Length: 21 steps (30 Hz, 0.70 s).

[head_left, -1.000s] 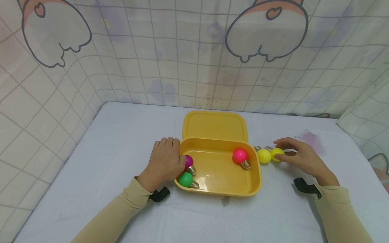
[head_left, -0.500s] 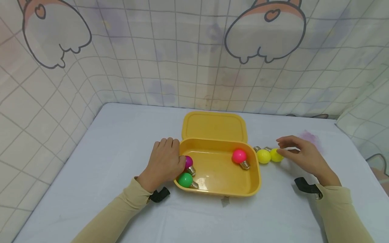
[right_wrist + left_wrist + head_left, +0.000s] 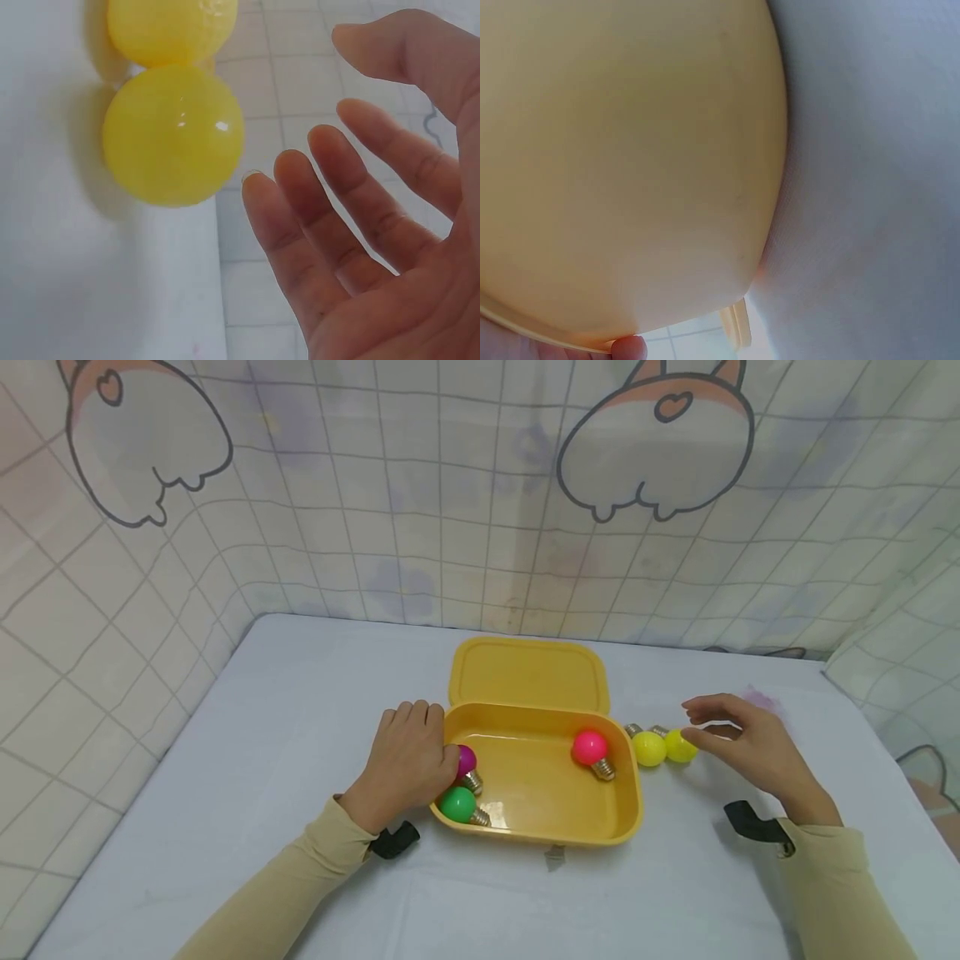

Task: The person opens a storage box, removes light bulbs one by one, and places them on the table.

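My left hand [image 3: 407,750] grips the left rim of a yellow plastic box [image 3: 543,789]. In the left wrist view fingertips [image 3: 629,348] curl over the box's edge. Inside the box lie a pink bulb [image 3: 590,747] at the right, a green bulb [image 3: 457,804] at the near left, and a purple bulb [image 3: 467,761] partly hidden by my thumb. Two yellow bulbs [image 3: 648,749] lie touching on the table, just right of the box. My right hand [image 3: 742,739] hovers beside the outer yellow bulb [image 3: 174,135], fingers loosely spread, holding nothing and apart from it.
The box's lid [image 3: 529,675] lies folded back behind it. A white cloth covers the table [image 3: 330,677], with a purple stain at the back right. A patterned curtain [image 3: 450,510] hangs along the back and sides. Black straps show at both wrists.
My right hand has let go of the outer yellow bulb and drawn slightly to the right, its fingers loosened. My left hand stays on the box rim.
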{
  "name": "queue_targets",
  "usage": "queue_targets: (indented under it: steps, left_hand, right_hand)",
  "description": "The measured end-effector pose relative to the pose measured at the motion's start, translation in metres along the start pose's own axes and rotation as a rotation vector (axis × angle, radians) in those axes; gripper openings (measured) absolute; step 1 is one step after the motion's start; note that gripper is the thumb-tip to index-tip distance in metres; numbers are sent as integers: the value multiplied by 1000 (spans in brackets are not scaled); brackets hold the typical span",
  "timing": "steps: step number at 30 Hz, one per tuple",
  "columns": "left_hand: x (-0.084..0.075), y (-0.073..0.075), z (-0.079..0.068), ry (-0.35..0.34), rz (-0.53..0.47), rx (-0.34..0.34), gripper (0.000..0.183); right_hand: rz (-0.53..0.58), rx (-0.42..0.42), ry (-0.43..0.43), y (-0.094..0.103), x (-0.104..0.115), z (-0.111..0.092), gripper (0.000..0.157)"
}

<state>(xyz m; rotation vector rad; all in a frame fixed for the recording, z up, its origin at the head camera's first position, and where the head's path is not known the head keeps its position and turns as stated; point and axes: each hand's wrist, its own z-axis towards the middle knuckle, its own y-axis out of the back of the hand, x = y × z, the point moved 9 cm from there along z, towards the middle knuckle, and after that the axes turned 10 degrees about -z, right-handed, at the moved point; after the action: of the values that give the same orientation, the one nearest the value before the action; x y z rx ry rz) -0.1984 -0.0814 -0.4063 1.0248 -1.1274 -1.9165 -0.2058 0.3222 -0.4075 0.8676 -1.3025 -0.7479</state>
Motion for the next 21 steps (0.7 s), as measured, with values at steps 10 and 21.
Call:
queue_targets:
  steps: [10,21]
  left_hand:
    - [1,-1,0,5,0,2,22]
    - [0,0,0,8,-1,12,23]
  right_hand:
    - [14,-61,85,2,26,-3,43]
    - [36,-98,223,2,57,-7,42]
